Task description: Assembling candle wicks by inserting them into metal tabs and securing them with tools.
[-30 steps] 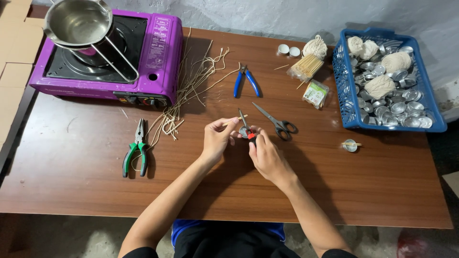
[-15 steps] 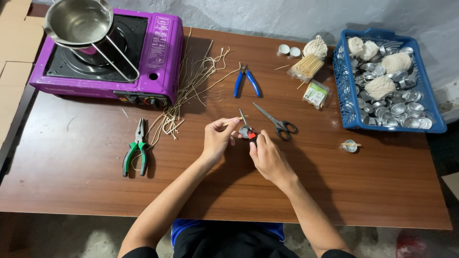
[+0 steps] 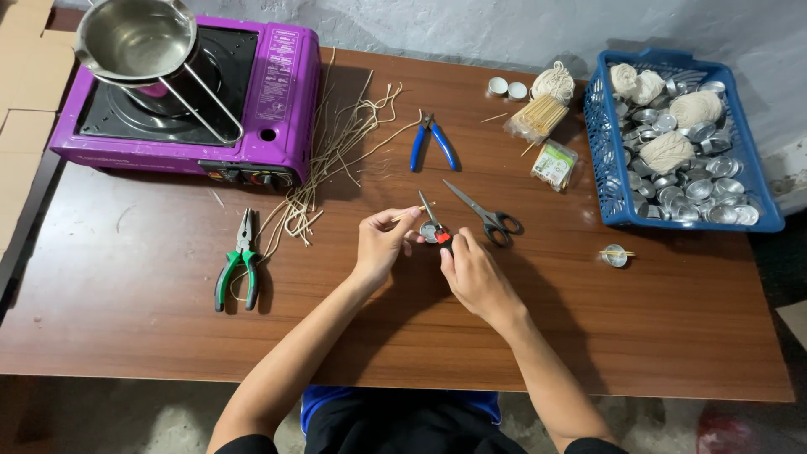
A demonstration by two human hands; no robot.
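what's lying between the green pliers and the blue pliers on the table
In the head view, a loose bundle of tan wick strands lies between the green pliers and blue pliers.

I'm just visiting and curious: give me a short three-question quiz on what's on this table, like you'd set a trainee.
1. True or false: the green-handled pliers lie to the left of the person's left hand.
2. Which container holds the small metal cups and balls of string? A) steel pot B) blue basket C) purple stove
3. Fill in: the tool lying just beyond the right hand, with black handles, is a pair of ____.

Key:
1. True.
2. B. The pot sits on the stove.
3. Scissors; they lie untouched on the wooden table.
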